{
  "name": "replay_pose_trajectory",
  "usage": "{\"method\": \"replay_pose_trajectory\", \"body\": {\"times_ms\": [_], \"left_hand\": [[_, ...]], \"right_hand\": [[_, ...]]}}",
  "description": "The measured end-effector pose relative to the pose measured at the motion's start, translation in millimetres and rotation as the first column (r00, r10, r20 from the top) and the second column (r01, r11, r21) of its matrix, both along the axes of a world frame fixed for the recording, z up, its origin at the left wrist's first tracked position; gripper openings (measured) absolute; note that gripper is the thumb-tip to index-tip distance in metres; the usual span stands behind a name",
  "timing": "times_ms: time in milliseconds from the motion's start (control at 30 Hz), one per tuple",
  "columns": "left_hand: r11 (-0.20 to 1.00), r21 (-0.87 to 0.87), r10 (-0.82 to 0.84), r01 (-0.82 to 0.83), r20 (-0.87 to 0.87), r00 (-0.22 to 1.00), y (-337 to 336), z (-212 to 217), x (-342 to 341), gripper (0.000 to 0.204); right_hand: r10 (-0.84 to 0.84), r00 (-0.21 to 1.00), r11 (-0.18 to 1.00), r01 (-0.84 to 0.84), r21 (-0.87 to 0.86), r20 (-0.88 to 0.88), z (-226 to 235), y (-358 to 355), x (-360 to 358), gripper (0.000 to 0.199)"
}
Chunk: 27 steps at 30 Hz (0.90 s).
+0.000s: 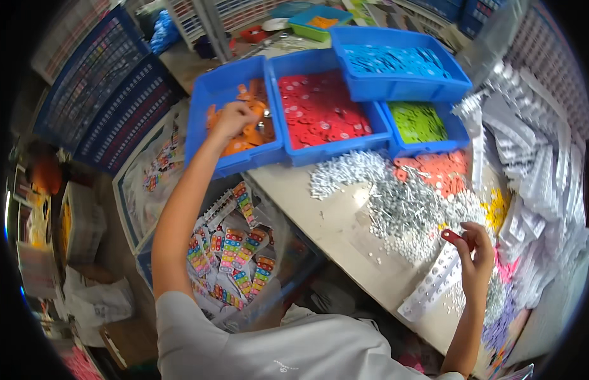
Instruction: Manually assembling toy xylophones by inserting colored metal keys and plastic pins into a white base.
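Observation:
My left hand is over the blue bin of orange pieces at the back left. Its fingers are curled together, and what they hold, if anything, is hidden. On the right, my right hand pinches a small red piece with holes between thumb and finger. Beneath that hand a white strip with rows of round holes lies slanting on the table. Just beyond it is a spread heap of small silvery metal parts.
A blue bin of red pieces and one of green pieces stand alongside, with a bin of blue pieces stacked above. White strips pile up at right. Colourful finished cards fill a bag-lined container below the table edge.

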<state>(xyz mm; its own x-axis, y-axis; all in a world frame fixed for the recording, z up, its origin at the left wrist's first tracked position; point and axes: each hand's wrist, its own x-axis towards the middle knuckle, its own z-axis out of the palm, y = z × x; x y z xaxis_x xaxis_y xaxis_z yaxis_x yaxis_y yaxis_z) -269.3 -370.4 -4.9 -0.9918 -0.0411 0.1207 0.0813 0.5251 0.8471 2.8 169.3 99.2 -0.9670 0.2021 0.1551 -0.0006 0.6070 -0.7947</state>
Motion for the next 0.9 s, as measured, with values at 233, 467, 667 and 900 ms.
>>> {"method": "replay_pose_trajectory", "body": {"times_ms": [233,467,667,900], "left_hand": [[0.778,0.623,-0.039,0.085,-0.087,0.995,154,91,108,0.033],[0.692,0.572,-0.586,0.44,0.09,0.805,297,58,174,0.022],[0.514,0.623,-0.83,0.589,0.188,0.525,376,48,186,0.015],[0.582,0.209,-0.799,0.786,-0.029,0.6,426,30,167,0.017]], "right_hand": [[-0.204,0.979,0.963,0.203,0.178,-0.016,-38,52,62,0.009],[-0.132,0.988,0.912,0.152,0.381,-0.079,-55,55,50,0.011],[-0.078,0.994,0.84,0.11,0.532,-0.083,-82,65,38,0.014],[-0.258,0.962,0.857,0.271,0.437,-0.091,-106,67,38,0.037]]}}
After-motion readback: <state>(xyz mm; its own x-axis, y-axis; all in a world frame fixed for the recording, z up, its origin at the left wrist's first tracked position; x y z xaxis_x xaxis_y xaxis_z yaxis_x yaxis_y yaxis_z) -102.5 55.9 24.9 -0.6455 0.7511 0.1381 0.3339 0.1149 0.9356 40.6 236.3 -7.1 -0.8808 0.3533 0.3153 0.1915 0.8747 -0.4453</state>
